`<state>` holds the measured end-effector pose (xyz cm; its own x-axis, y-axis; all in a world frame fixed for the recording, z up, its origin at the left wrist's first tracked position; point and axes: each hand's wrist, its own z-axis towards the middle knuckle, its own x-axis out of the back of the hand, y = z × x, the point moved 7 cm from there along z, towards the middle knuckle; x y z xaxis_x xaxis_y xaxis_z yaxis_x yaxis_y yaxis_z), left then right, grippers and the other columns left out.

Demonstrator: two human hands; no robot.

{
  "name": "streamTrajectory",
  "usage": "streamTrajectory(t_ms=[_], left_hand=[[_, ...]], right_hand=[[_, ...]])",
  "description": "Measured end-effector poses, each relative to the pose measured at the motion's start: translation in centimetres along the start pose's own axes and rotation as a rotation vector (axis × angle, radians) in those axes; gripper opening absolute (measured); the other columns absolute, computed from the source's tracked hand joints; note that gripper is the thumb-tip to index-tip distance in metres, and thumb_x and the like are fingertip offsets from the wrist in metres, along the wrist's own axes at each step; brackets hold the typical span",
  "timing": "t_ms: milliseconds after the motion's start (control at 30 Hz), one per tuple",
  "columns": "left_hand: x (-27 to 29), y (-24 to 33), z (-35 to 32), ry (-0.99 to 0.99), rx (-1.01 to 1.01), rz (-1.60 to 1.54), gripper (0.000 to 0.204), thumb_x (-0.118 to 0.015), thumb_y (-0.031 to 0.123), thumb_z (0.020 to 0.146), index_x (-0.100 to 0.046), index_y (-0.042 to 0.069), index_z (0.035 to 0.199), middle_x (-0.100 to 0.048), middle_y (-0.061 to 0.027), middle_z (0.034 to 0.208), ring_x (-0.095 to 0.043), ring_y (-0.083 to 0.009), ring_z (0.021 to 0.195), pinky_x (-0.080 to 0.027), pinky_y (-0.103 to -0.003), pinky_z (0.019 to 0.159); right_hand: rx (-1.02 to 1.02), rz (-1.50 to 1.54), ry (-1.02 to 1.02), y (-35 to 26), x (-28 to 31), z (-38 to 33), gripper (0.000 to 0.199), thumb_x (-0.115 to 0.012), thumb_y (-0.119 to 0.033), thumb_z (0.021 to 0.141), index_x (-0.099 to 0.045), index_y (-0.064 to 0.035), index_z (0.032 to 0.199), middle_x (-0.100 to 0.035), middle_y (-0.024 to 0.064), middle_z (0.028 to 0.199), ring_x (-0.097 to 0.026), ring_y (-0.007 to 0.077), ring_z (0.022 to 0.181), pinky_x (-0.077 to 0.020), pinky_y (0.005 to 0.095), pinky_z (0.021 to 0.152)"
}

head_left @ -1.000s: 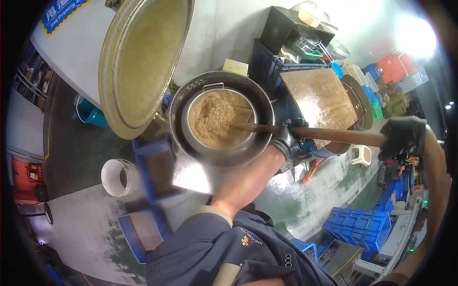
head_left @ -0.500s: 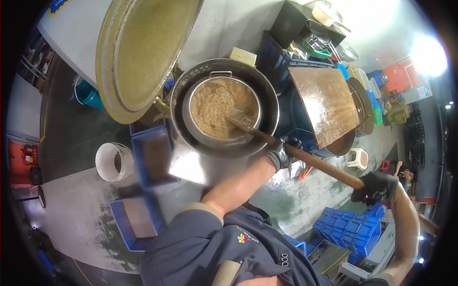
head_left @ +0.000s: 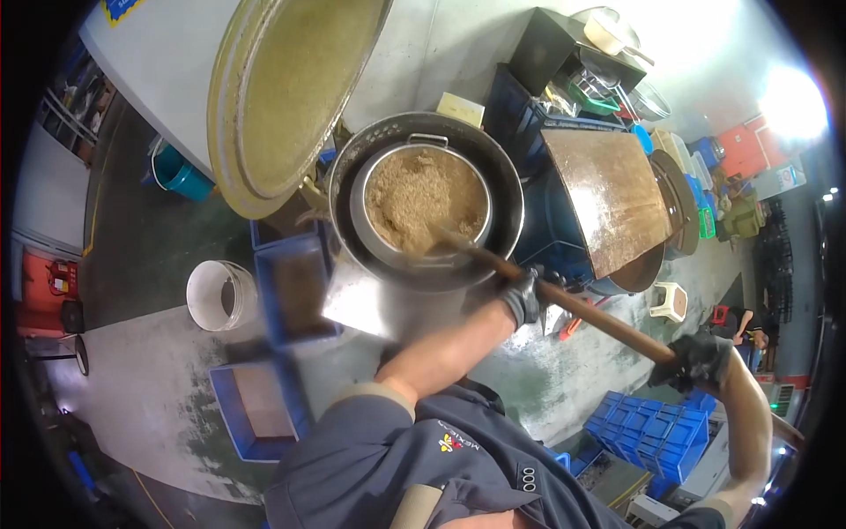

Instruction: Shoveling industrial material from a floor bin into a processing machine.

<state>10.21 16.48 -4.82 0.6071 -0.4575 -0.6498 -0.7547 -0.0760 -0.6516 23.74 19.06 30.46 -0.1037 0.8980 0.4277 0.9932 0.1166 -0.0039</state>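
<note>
My left hand [head_left: 526, 296], in a black glove, is closed around the middle of a long wooden-handled shovel [head_left: 608, 327]. Farther back along the same handle, my right hand [head_left: 693, 361] grips it in another black glove. The shovel slants down to the left into a metal pot [head_left: 359, 212] of brown, crumbly, wet mash [head_left: 414, 189]. Its blade is buried or blurred in the mash. Around this pot stands a larger, dark-rimmed metal vat [head_left: 515, 207], with a gap between the two walls.
A large round lid [head_left: 295, 97] stands tilted left of the vat. Blue crates [head_left: 300, 286] and a white bucket [head_left: 220, 295] are on the left floor. At right, a brown board [head_left: 608, 203] covers a blue barrel; a stool [head_left: 670, 301] and stacked blue crates [head_left: 648, 432] are beyond.
The shovel's blade, visible on the mash before, is now sunk or blurred near the pot's near side. The mash surface has shifted. Both hands keep their hold, and the whole view has moved slightly.
</note>
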Motion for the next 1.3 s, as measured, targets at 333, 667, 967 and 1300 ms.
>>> streamTrajectory(t_ms=[333, 667, 967, 1300], left_hand=[[-2.0, 1.3, -3.9, -0.227, -0.333, 0.329, 0.027, -0.053, 0.03, 0.09, -0.058, 0.004, 0.087, -0.064, -0.0122, 0.08, -0.063, -0.0266, 0.079, -0.054, -0.04, 0.079], [0.5, 10.3, -0.2, -0.062, -0.442, 0.277, 0.027, -0.052, 0.028, 0.084, -0.061, 0.003, 0.083, -0.064, -0.0128, 0.073, -0.062, -0.0287, 0.065, -0.055, -0.042, 0.067], [-0.7, 8.8, -0.3, -0.053, -0.397, 0.271, 0.031, -0.051, 0.034, 0.088, -0.058, 0.004, 0.082, -0.062, -0.0133, 0.074, -0.06, -0.0276, 0.066, -0.051, -0.04, 0.071], [-2.2, 6.2, -1.9, 0.029, -0.338, 0.227, 0.027, -0.057, 0.037, 0.086, -0.057, 0.01, 0.085, -0.06, -0.0094, 0.08, -0.058, -0.0242, 0.076, -0.048, -0.041, 0.079]], right_hand=[[0.071, 0.148, -0.041, 2.5, -1.0, 0.5, 0.026, -0.078, -0.018, 0.071, -0.068, 0.0011, 0.085, -0.061, 0.0044, 0.065, -0.053, 0.0106, 0.051, -0.0434, 0.0241, 0.047], [0.089, 0.117, -0.014, 0.2, -1.7, -0.5, 0.017, -0.072, -0.011, 0.075, -0.069, 0.0015, 0.086, -0.063, 0.0067, 0.066, -0.059, 0.013, 0.053, -0.0467, 0.0247, 0.048], [0.053, -0.414, 0.212, -1.9, -1.6, 1.2, 0.022, -0.069, -0.017, 0.076, -0.065, 0.0021, 0.084, -0.063, 0.0084, 0.06, -0.062, 0.0152, 0.05, -0.0514, 0.029, 0.048], [0.136, -0.48, 0.216, -1.6, 1.0, -0.3, 0.027, -0.074, -0.023, 0.073, -0.066, 0.0004, 0.084, -0.06, 0.0058, 0.055, -0.061, 0.0137, 0.045, -0.0478, 0.0275, 0.043]])
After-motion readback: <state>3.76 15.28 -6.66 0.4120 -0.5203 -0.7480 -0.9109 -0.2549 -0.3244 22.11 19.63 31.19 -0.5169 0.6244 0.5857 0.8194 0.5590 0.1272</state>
